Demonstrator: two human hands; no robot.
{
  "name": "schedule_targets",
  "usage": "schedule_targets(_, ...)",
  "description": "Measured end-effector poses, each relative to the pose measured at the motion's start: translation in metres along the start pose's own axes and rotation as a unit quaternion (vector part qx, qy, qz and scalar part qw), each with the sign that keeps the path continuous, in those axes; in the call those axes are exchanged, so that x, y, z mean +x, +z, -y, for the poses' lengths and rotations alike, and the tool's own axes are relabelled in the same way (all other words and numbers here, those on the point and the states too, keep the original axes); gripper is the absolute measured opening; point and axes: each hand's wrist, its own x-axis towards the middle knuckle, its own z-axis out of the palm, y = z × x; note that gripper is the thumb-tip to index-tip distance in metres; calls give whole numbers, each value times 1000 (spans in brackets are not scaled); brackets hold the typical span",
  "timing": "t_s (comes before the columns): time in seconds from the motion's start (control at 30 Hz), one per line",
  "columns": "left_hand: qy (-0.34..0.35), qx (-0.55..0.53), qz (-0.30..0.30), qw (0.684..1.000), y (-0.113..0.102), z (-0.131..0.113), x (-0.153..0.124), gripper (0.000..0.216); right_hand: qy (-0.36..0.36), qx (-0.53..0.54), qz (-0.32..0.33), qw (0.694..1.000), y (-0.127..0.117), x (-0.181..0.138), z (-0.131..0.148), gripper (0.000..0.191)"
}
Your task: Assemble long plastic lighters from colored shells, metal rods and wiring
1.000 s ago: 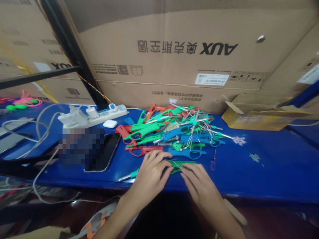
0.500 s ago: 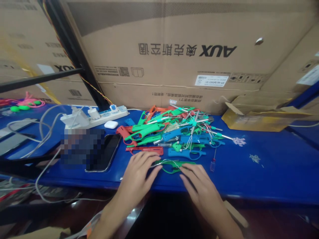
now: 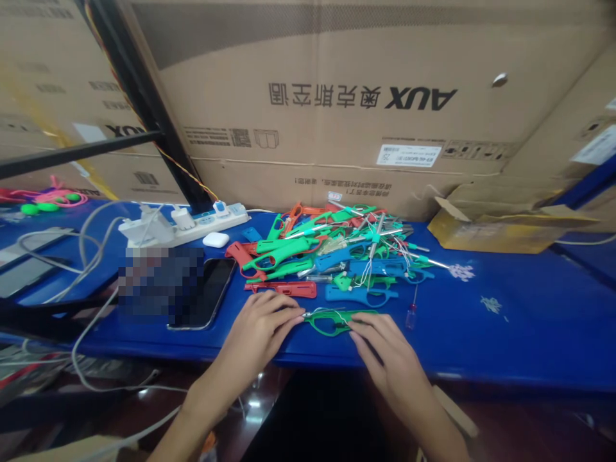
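Note:
A green lighter casing (image 3: 329,325) with a finger loop lies at the front of the blue table, a thin white wire (image 3: 334,310) curving over it. At its narrow left tip, the fingers of my left hand (image 3: 267,327) are pinched together on a small metallic end. My right hand (image 3: 382,340) is closed over the casing's right part, thumb on the near side, and its fingers hide that end. Just beyond lie a red casing half (image 3: 283,290) and a blue casing half (image 3: 356,295).
A pile of green, red and blue casings with metal tubes and wires (image 3: 375,237) lies behind my hands. A small screwdriver (image 3: 410,316) is to the right. At left are a phone (image 3: 216,289) and a power strip (image 3: 212,224); an open carton (image 3: 495,224) stands far right.
My left hand has shifted slightly and its fingers have drawn together at the casing's left tip, uncovering more of it. My right hand stays in nearly the same place.

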Motion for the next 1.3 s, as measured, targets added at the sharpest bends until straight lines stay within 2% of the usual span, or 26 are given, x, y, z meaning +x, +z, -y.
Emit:
schedule_targets(0.23,-7,-5,17,1000,-1,-2,-3,24,25,4,-12,1000,3,-1,3,19)
schedule_targets(0.6,-6,51,24,998,-1,-5,-6,22,53,-16,-38,998,2,5,7,24)
schedule_targets(0.93,-14,4,16,1000,0,-3,-8,20,3,-42,33,999,9,34,7,20)
schedule_targets(1.3,-28,-39,29,998,2,-4,3,18,13,-13,25,1000,9,31,5,22)
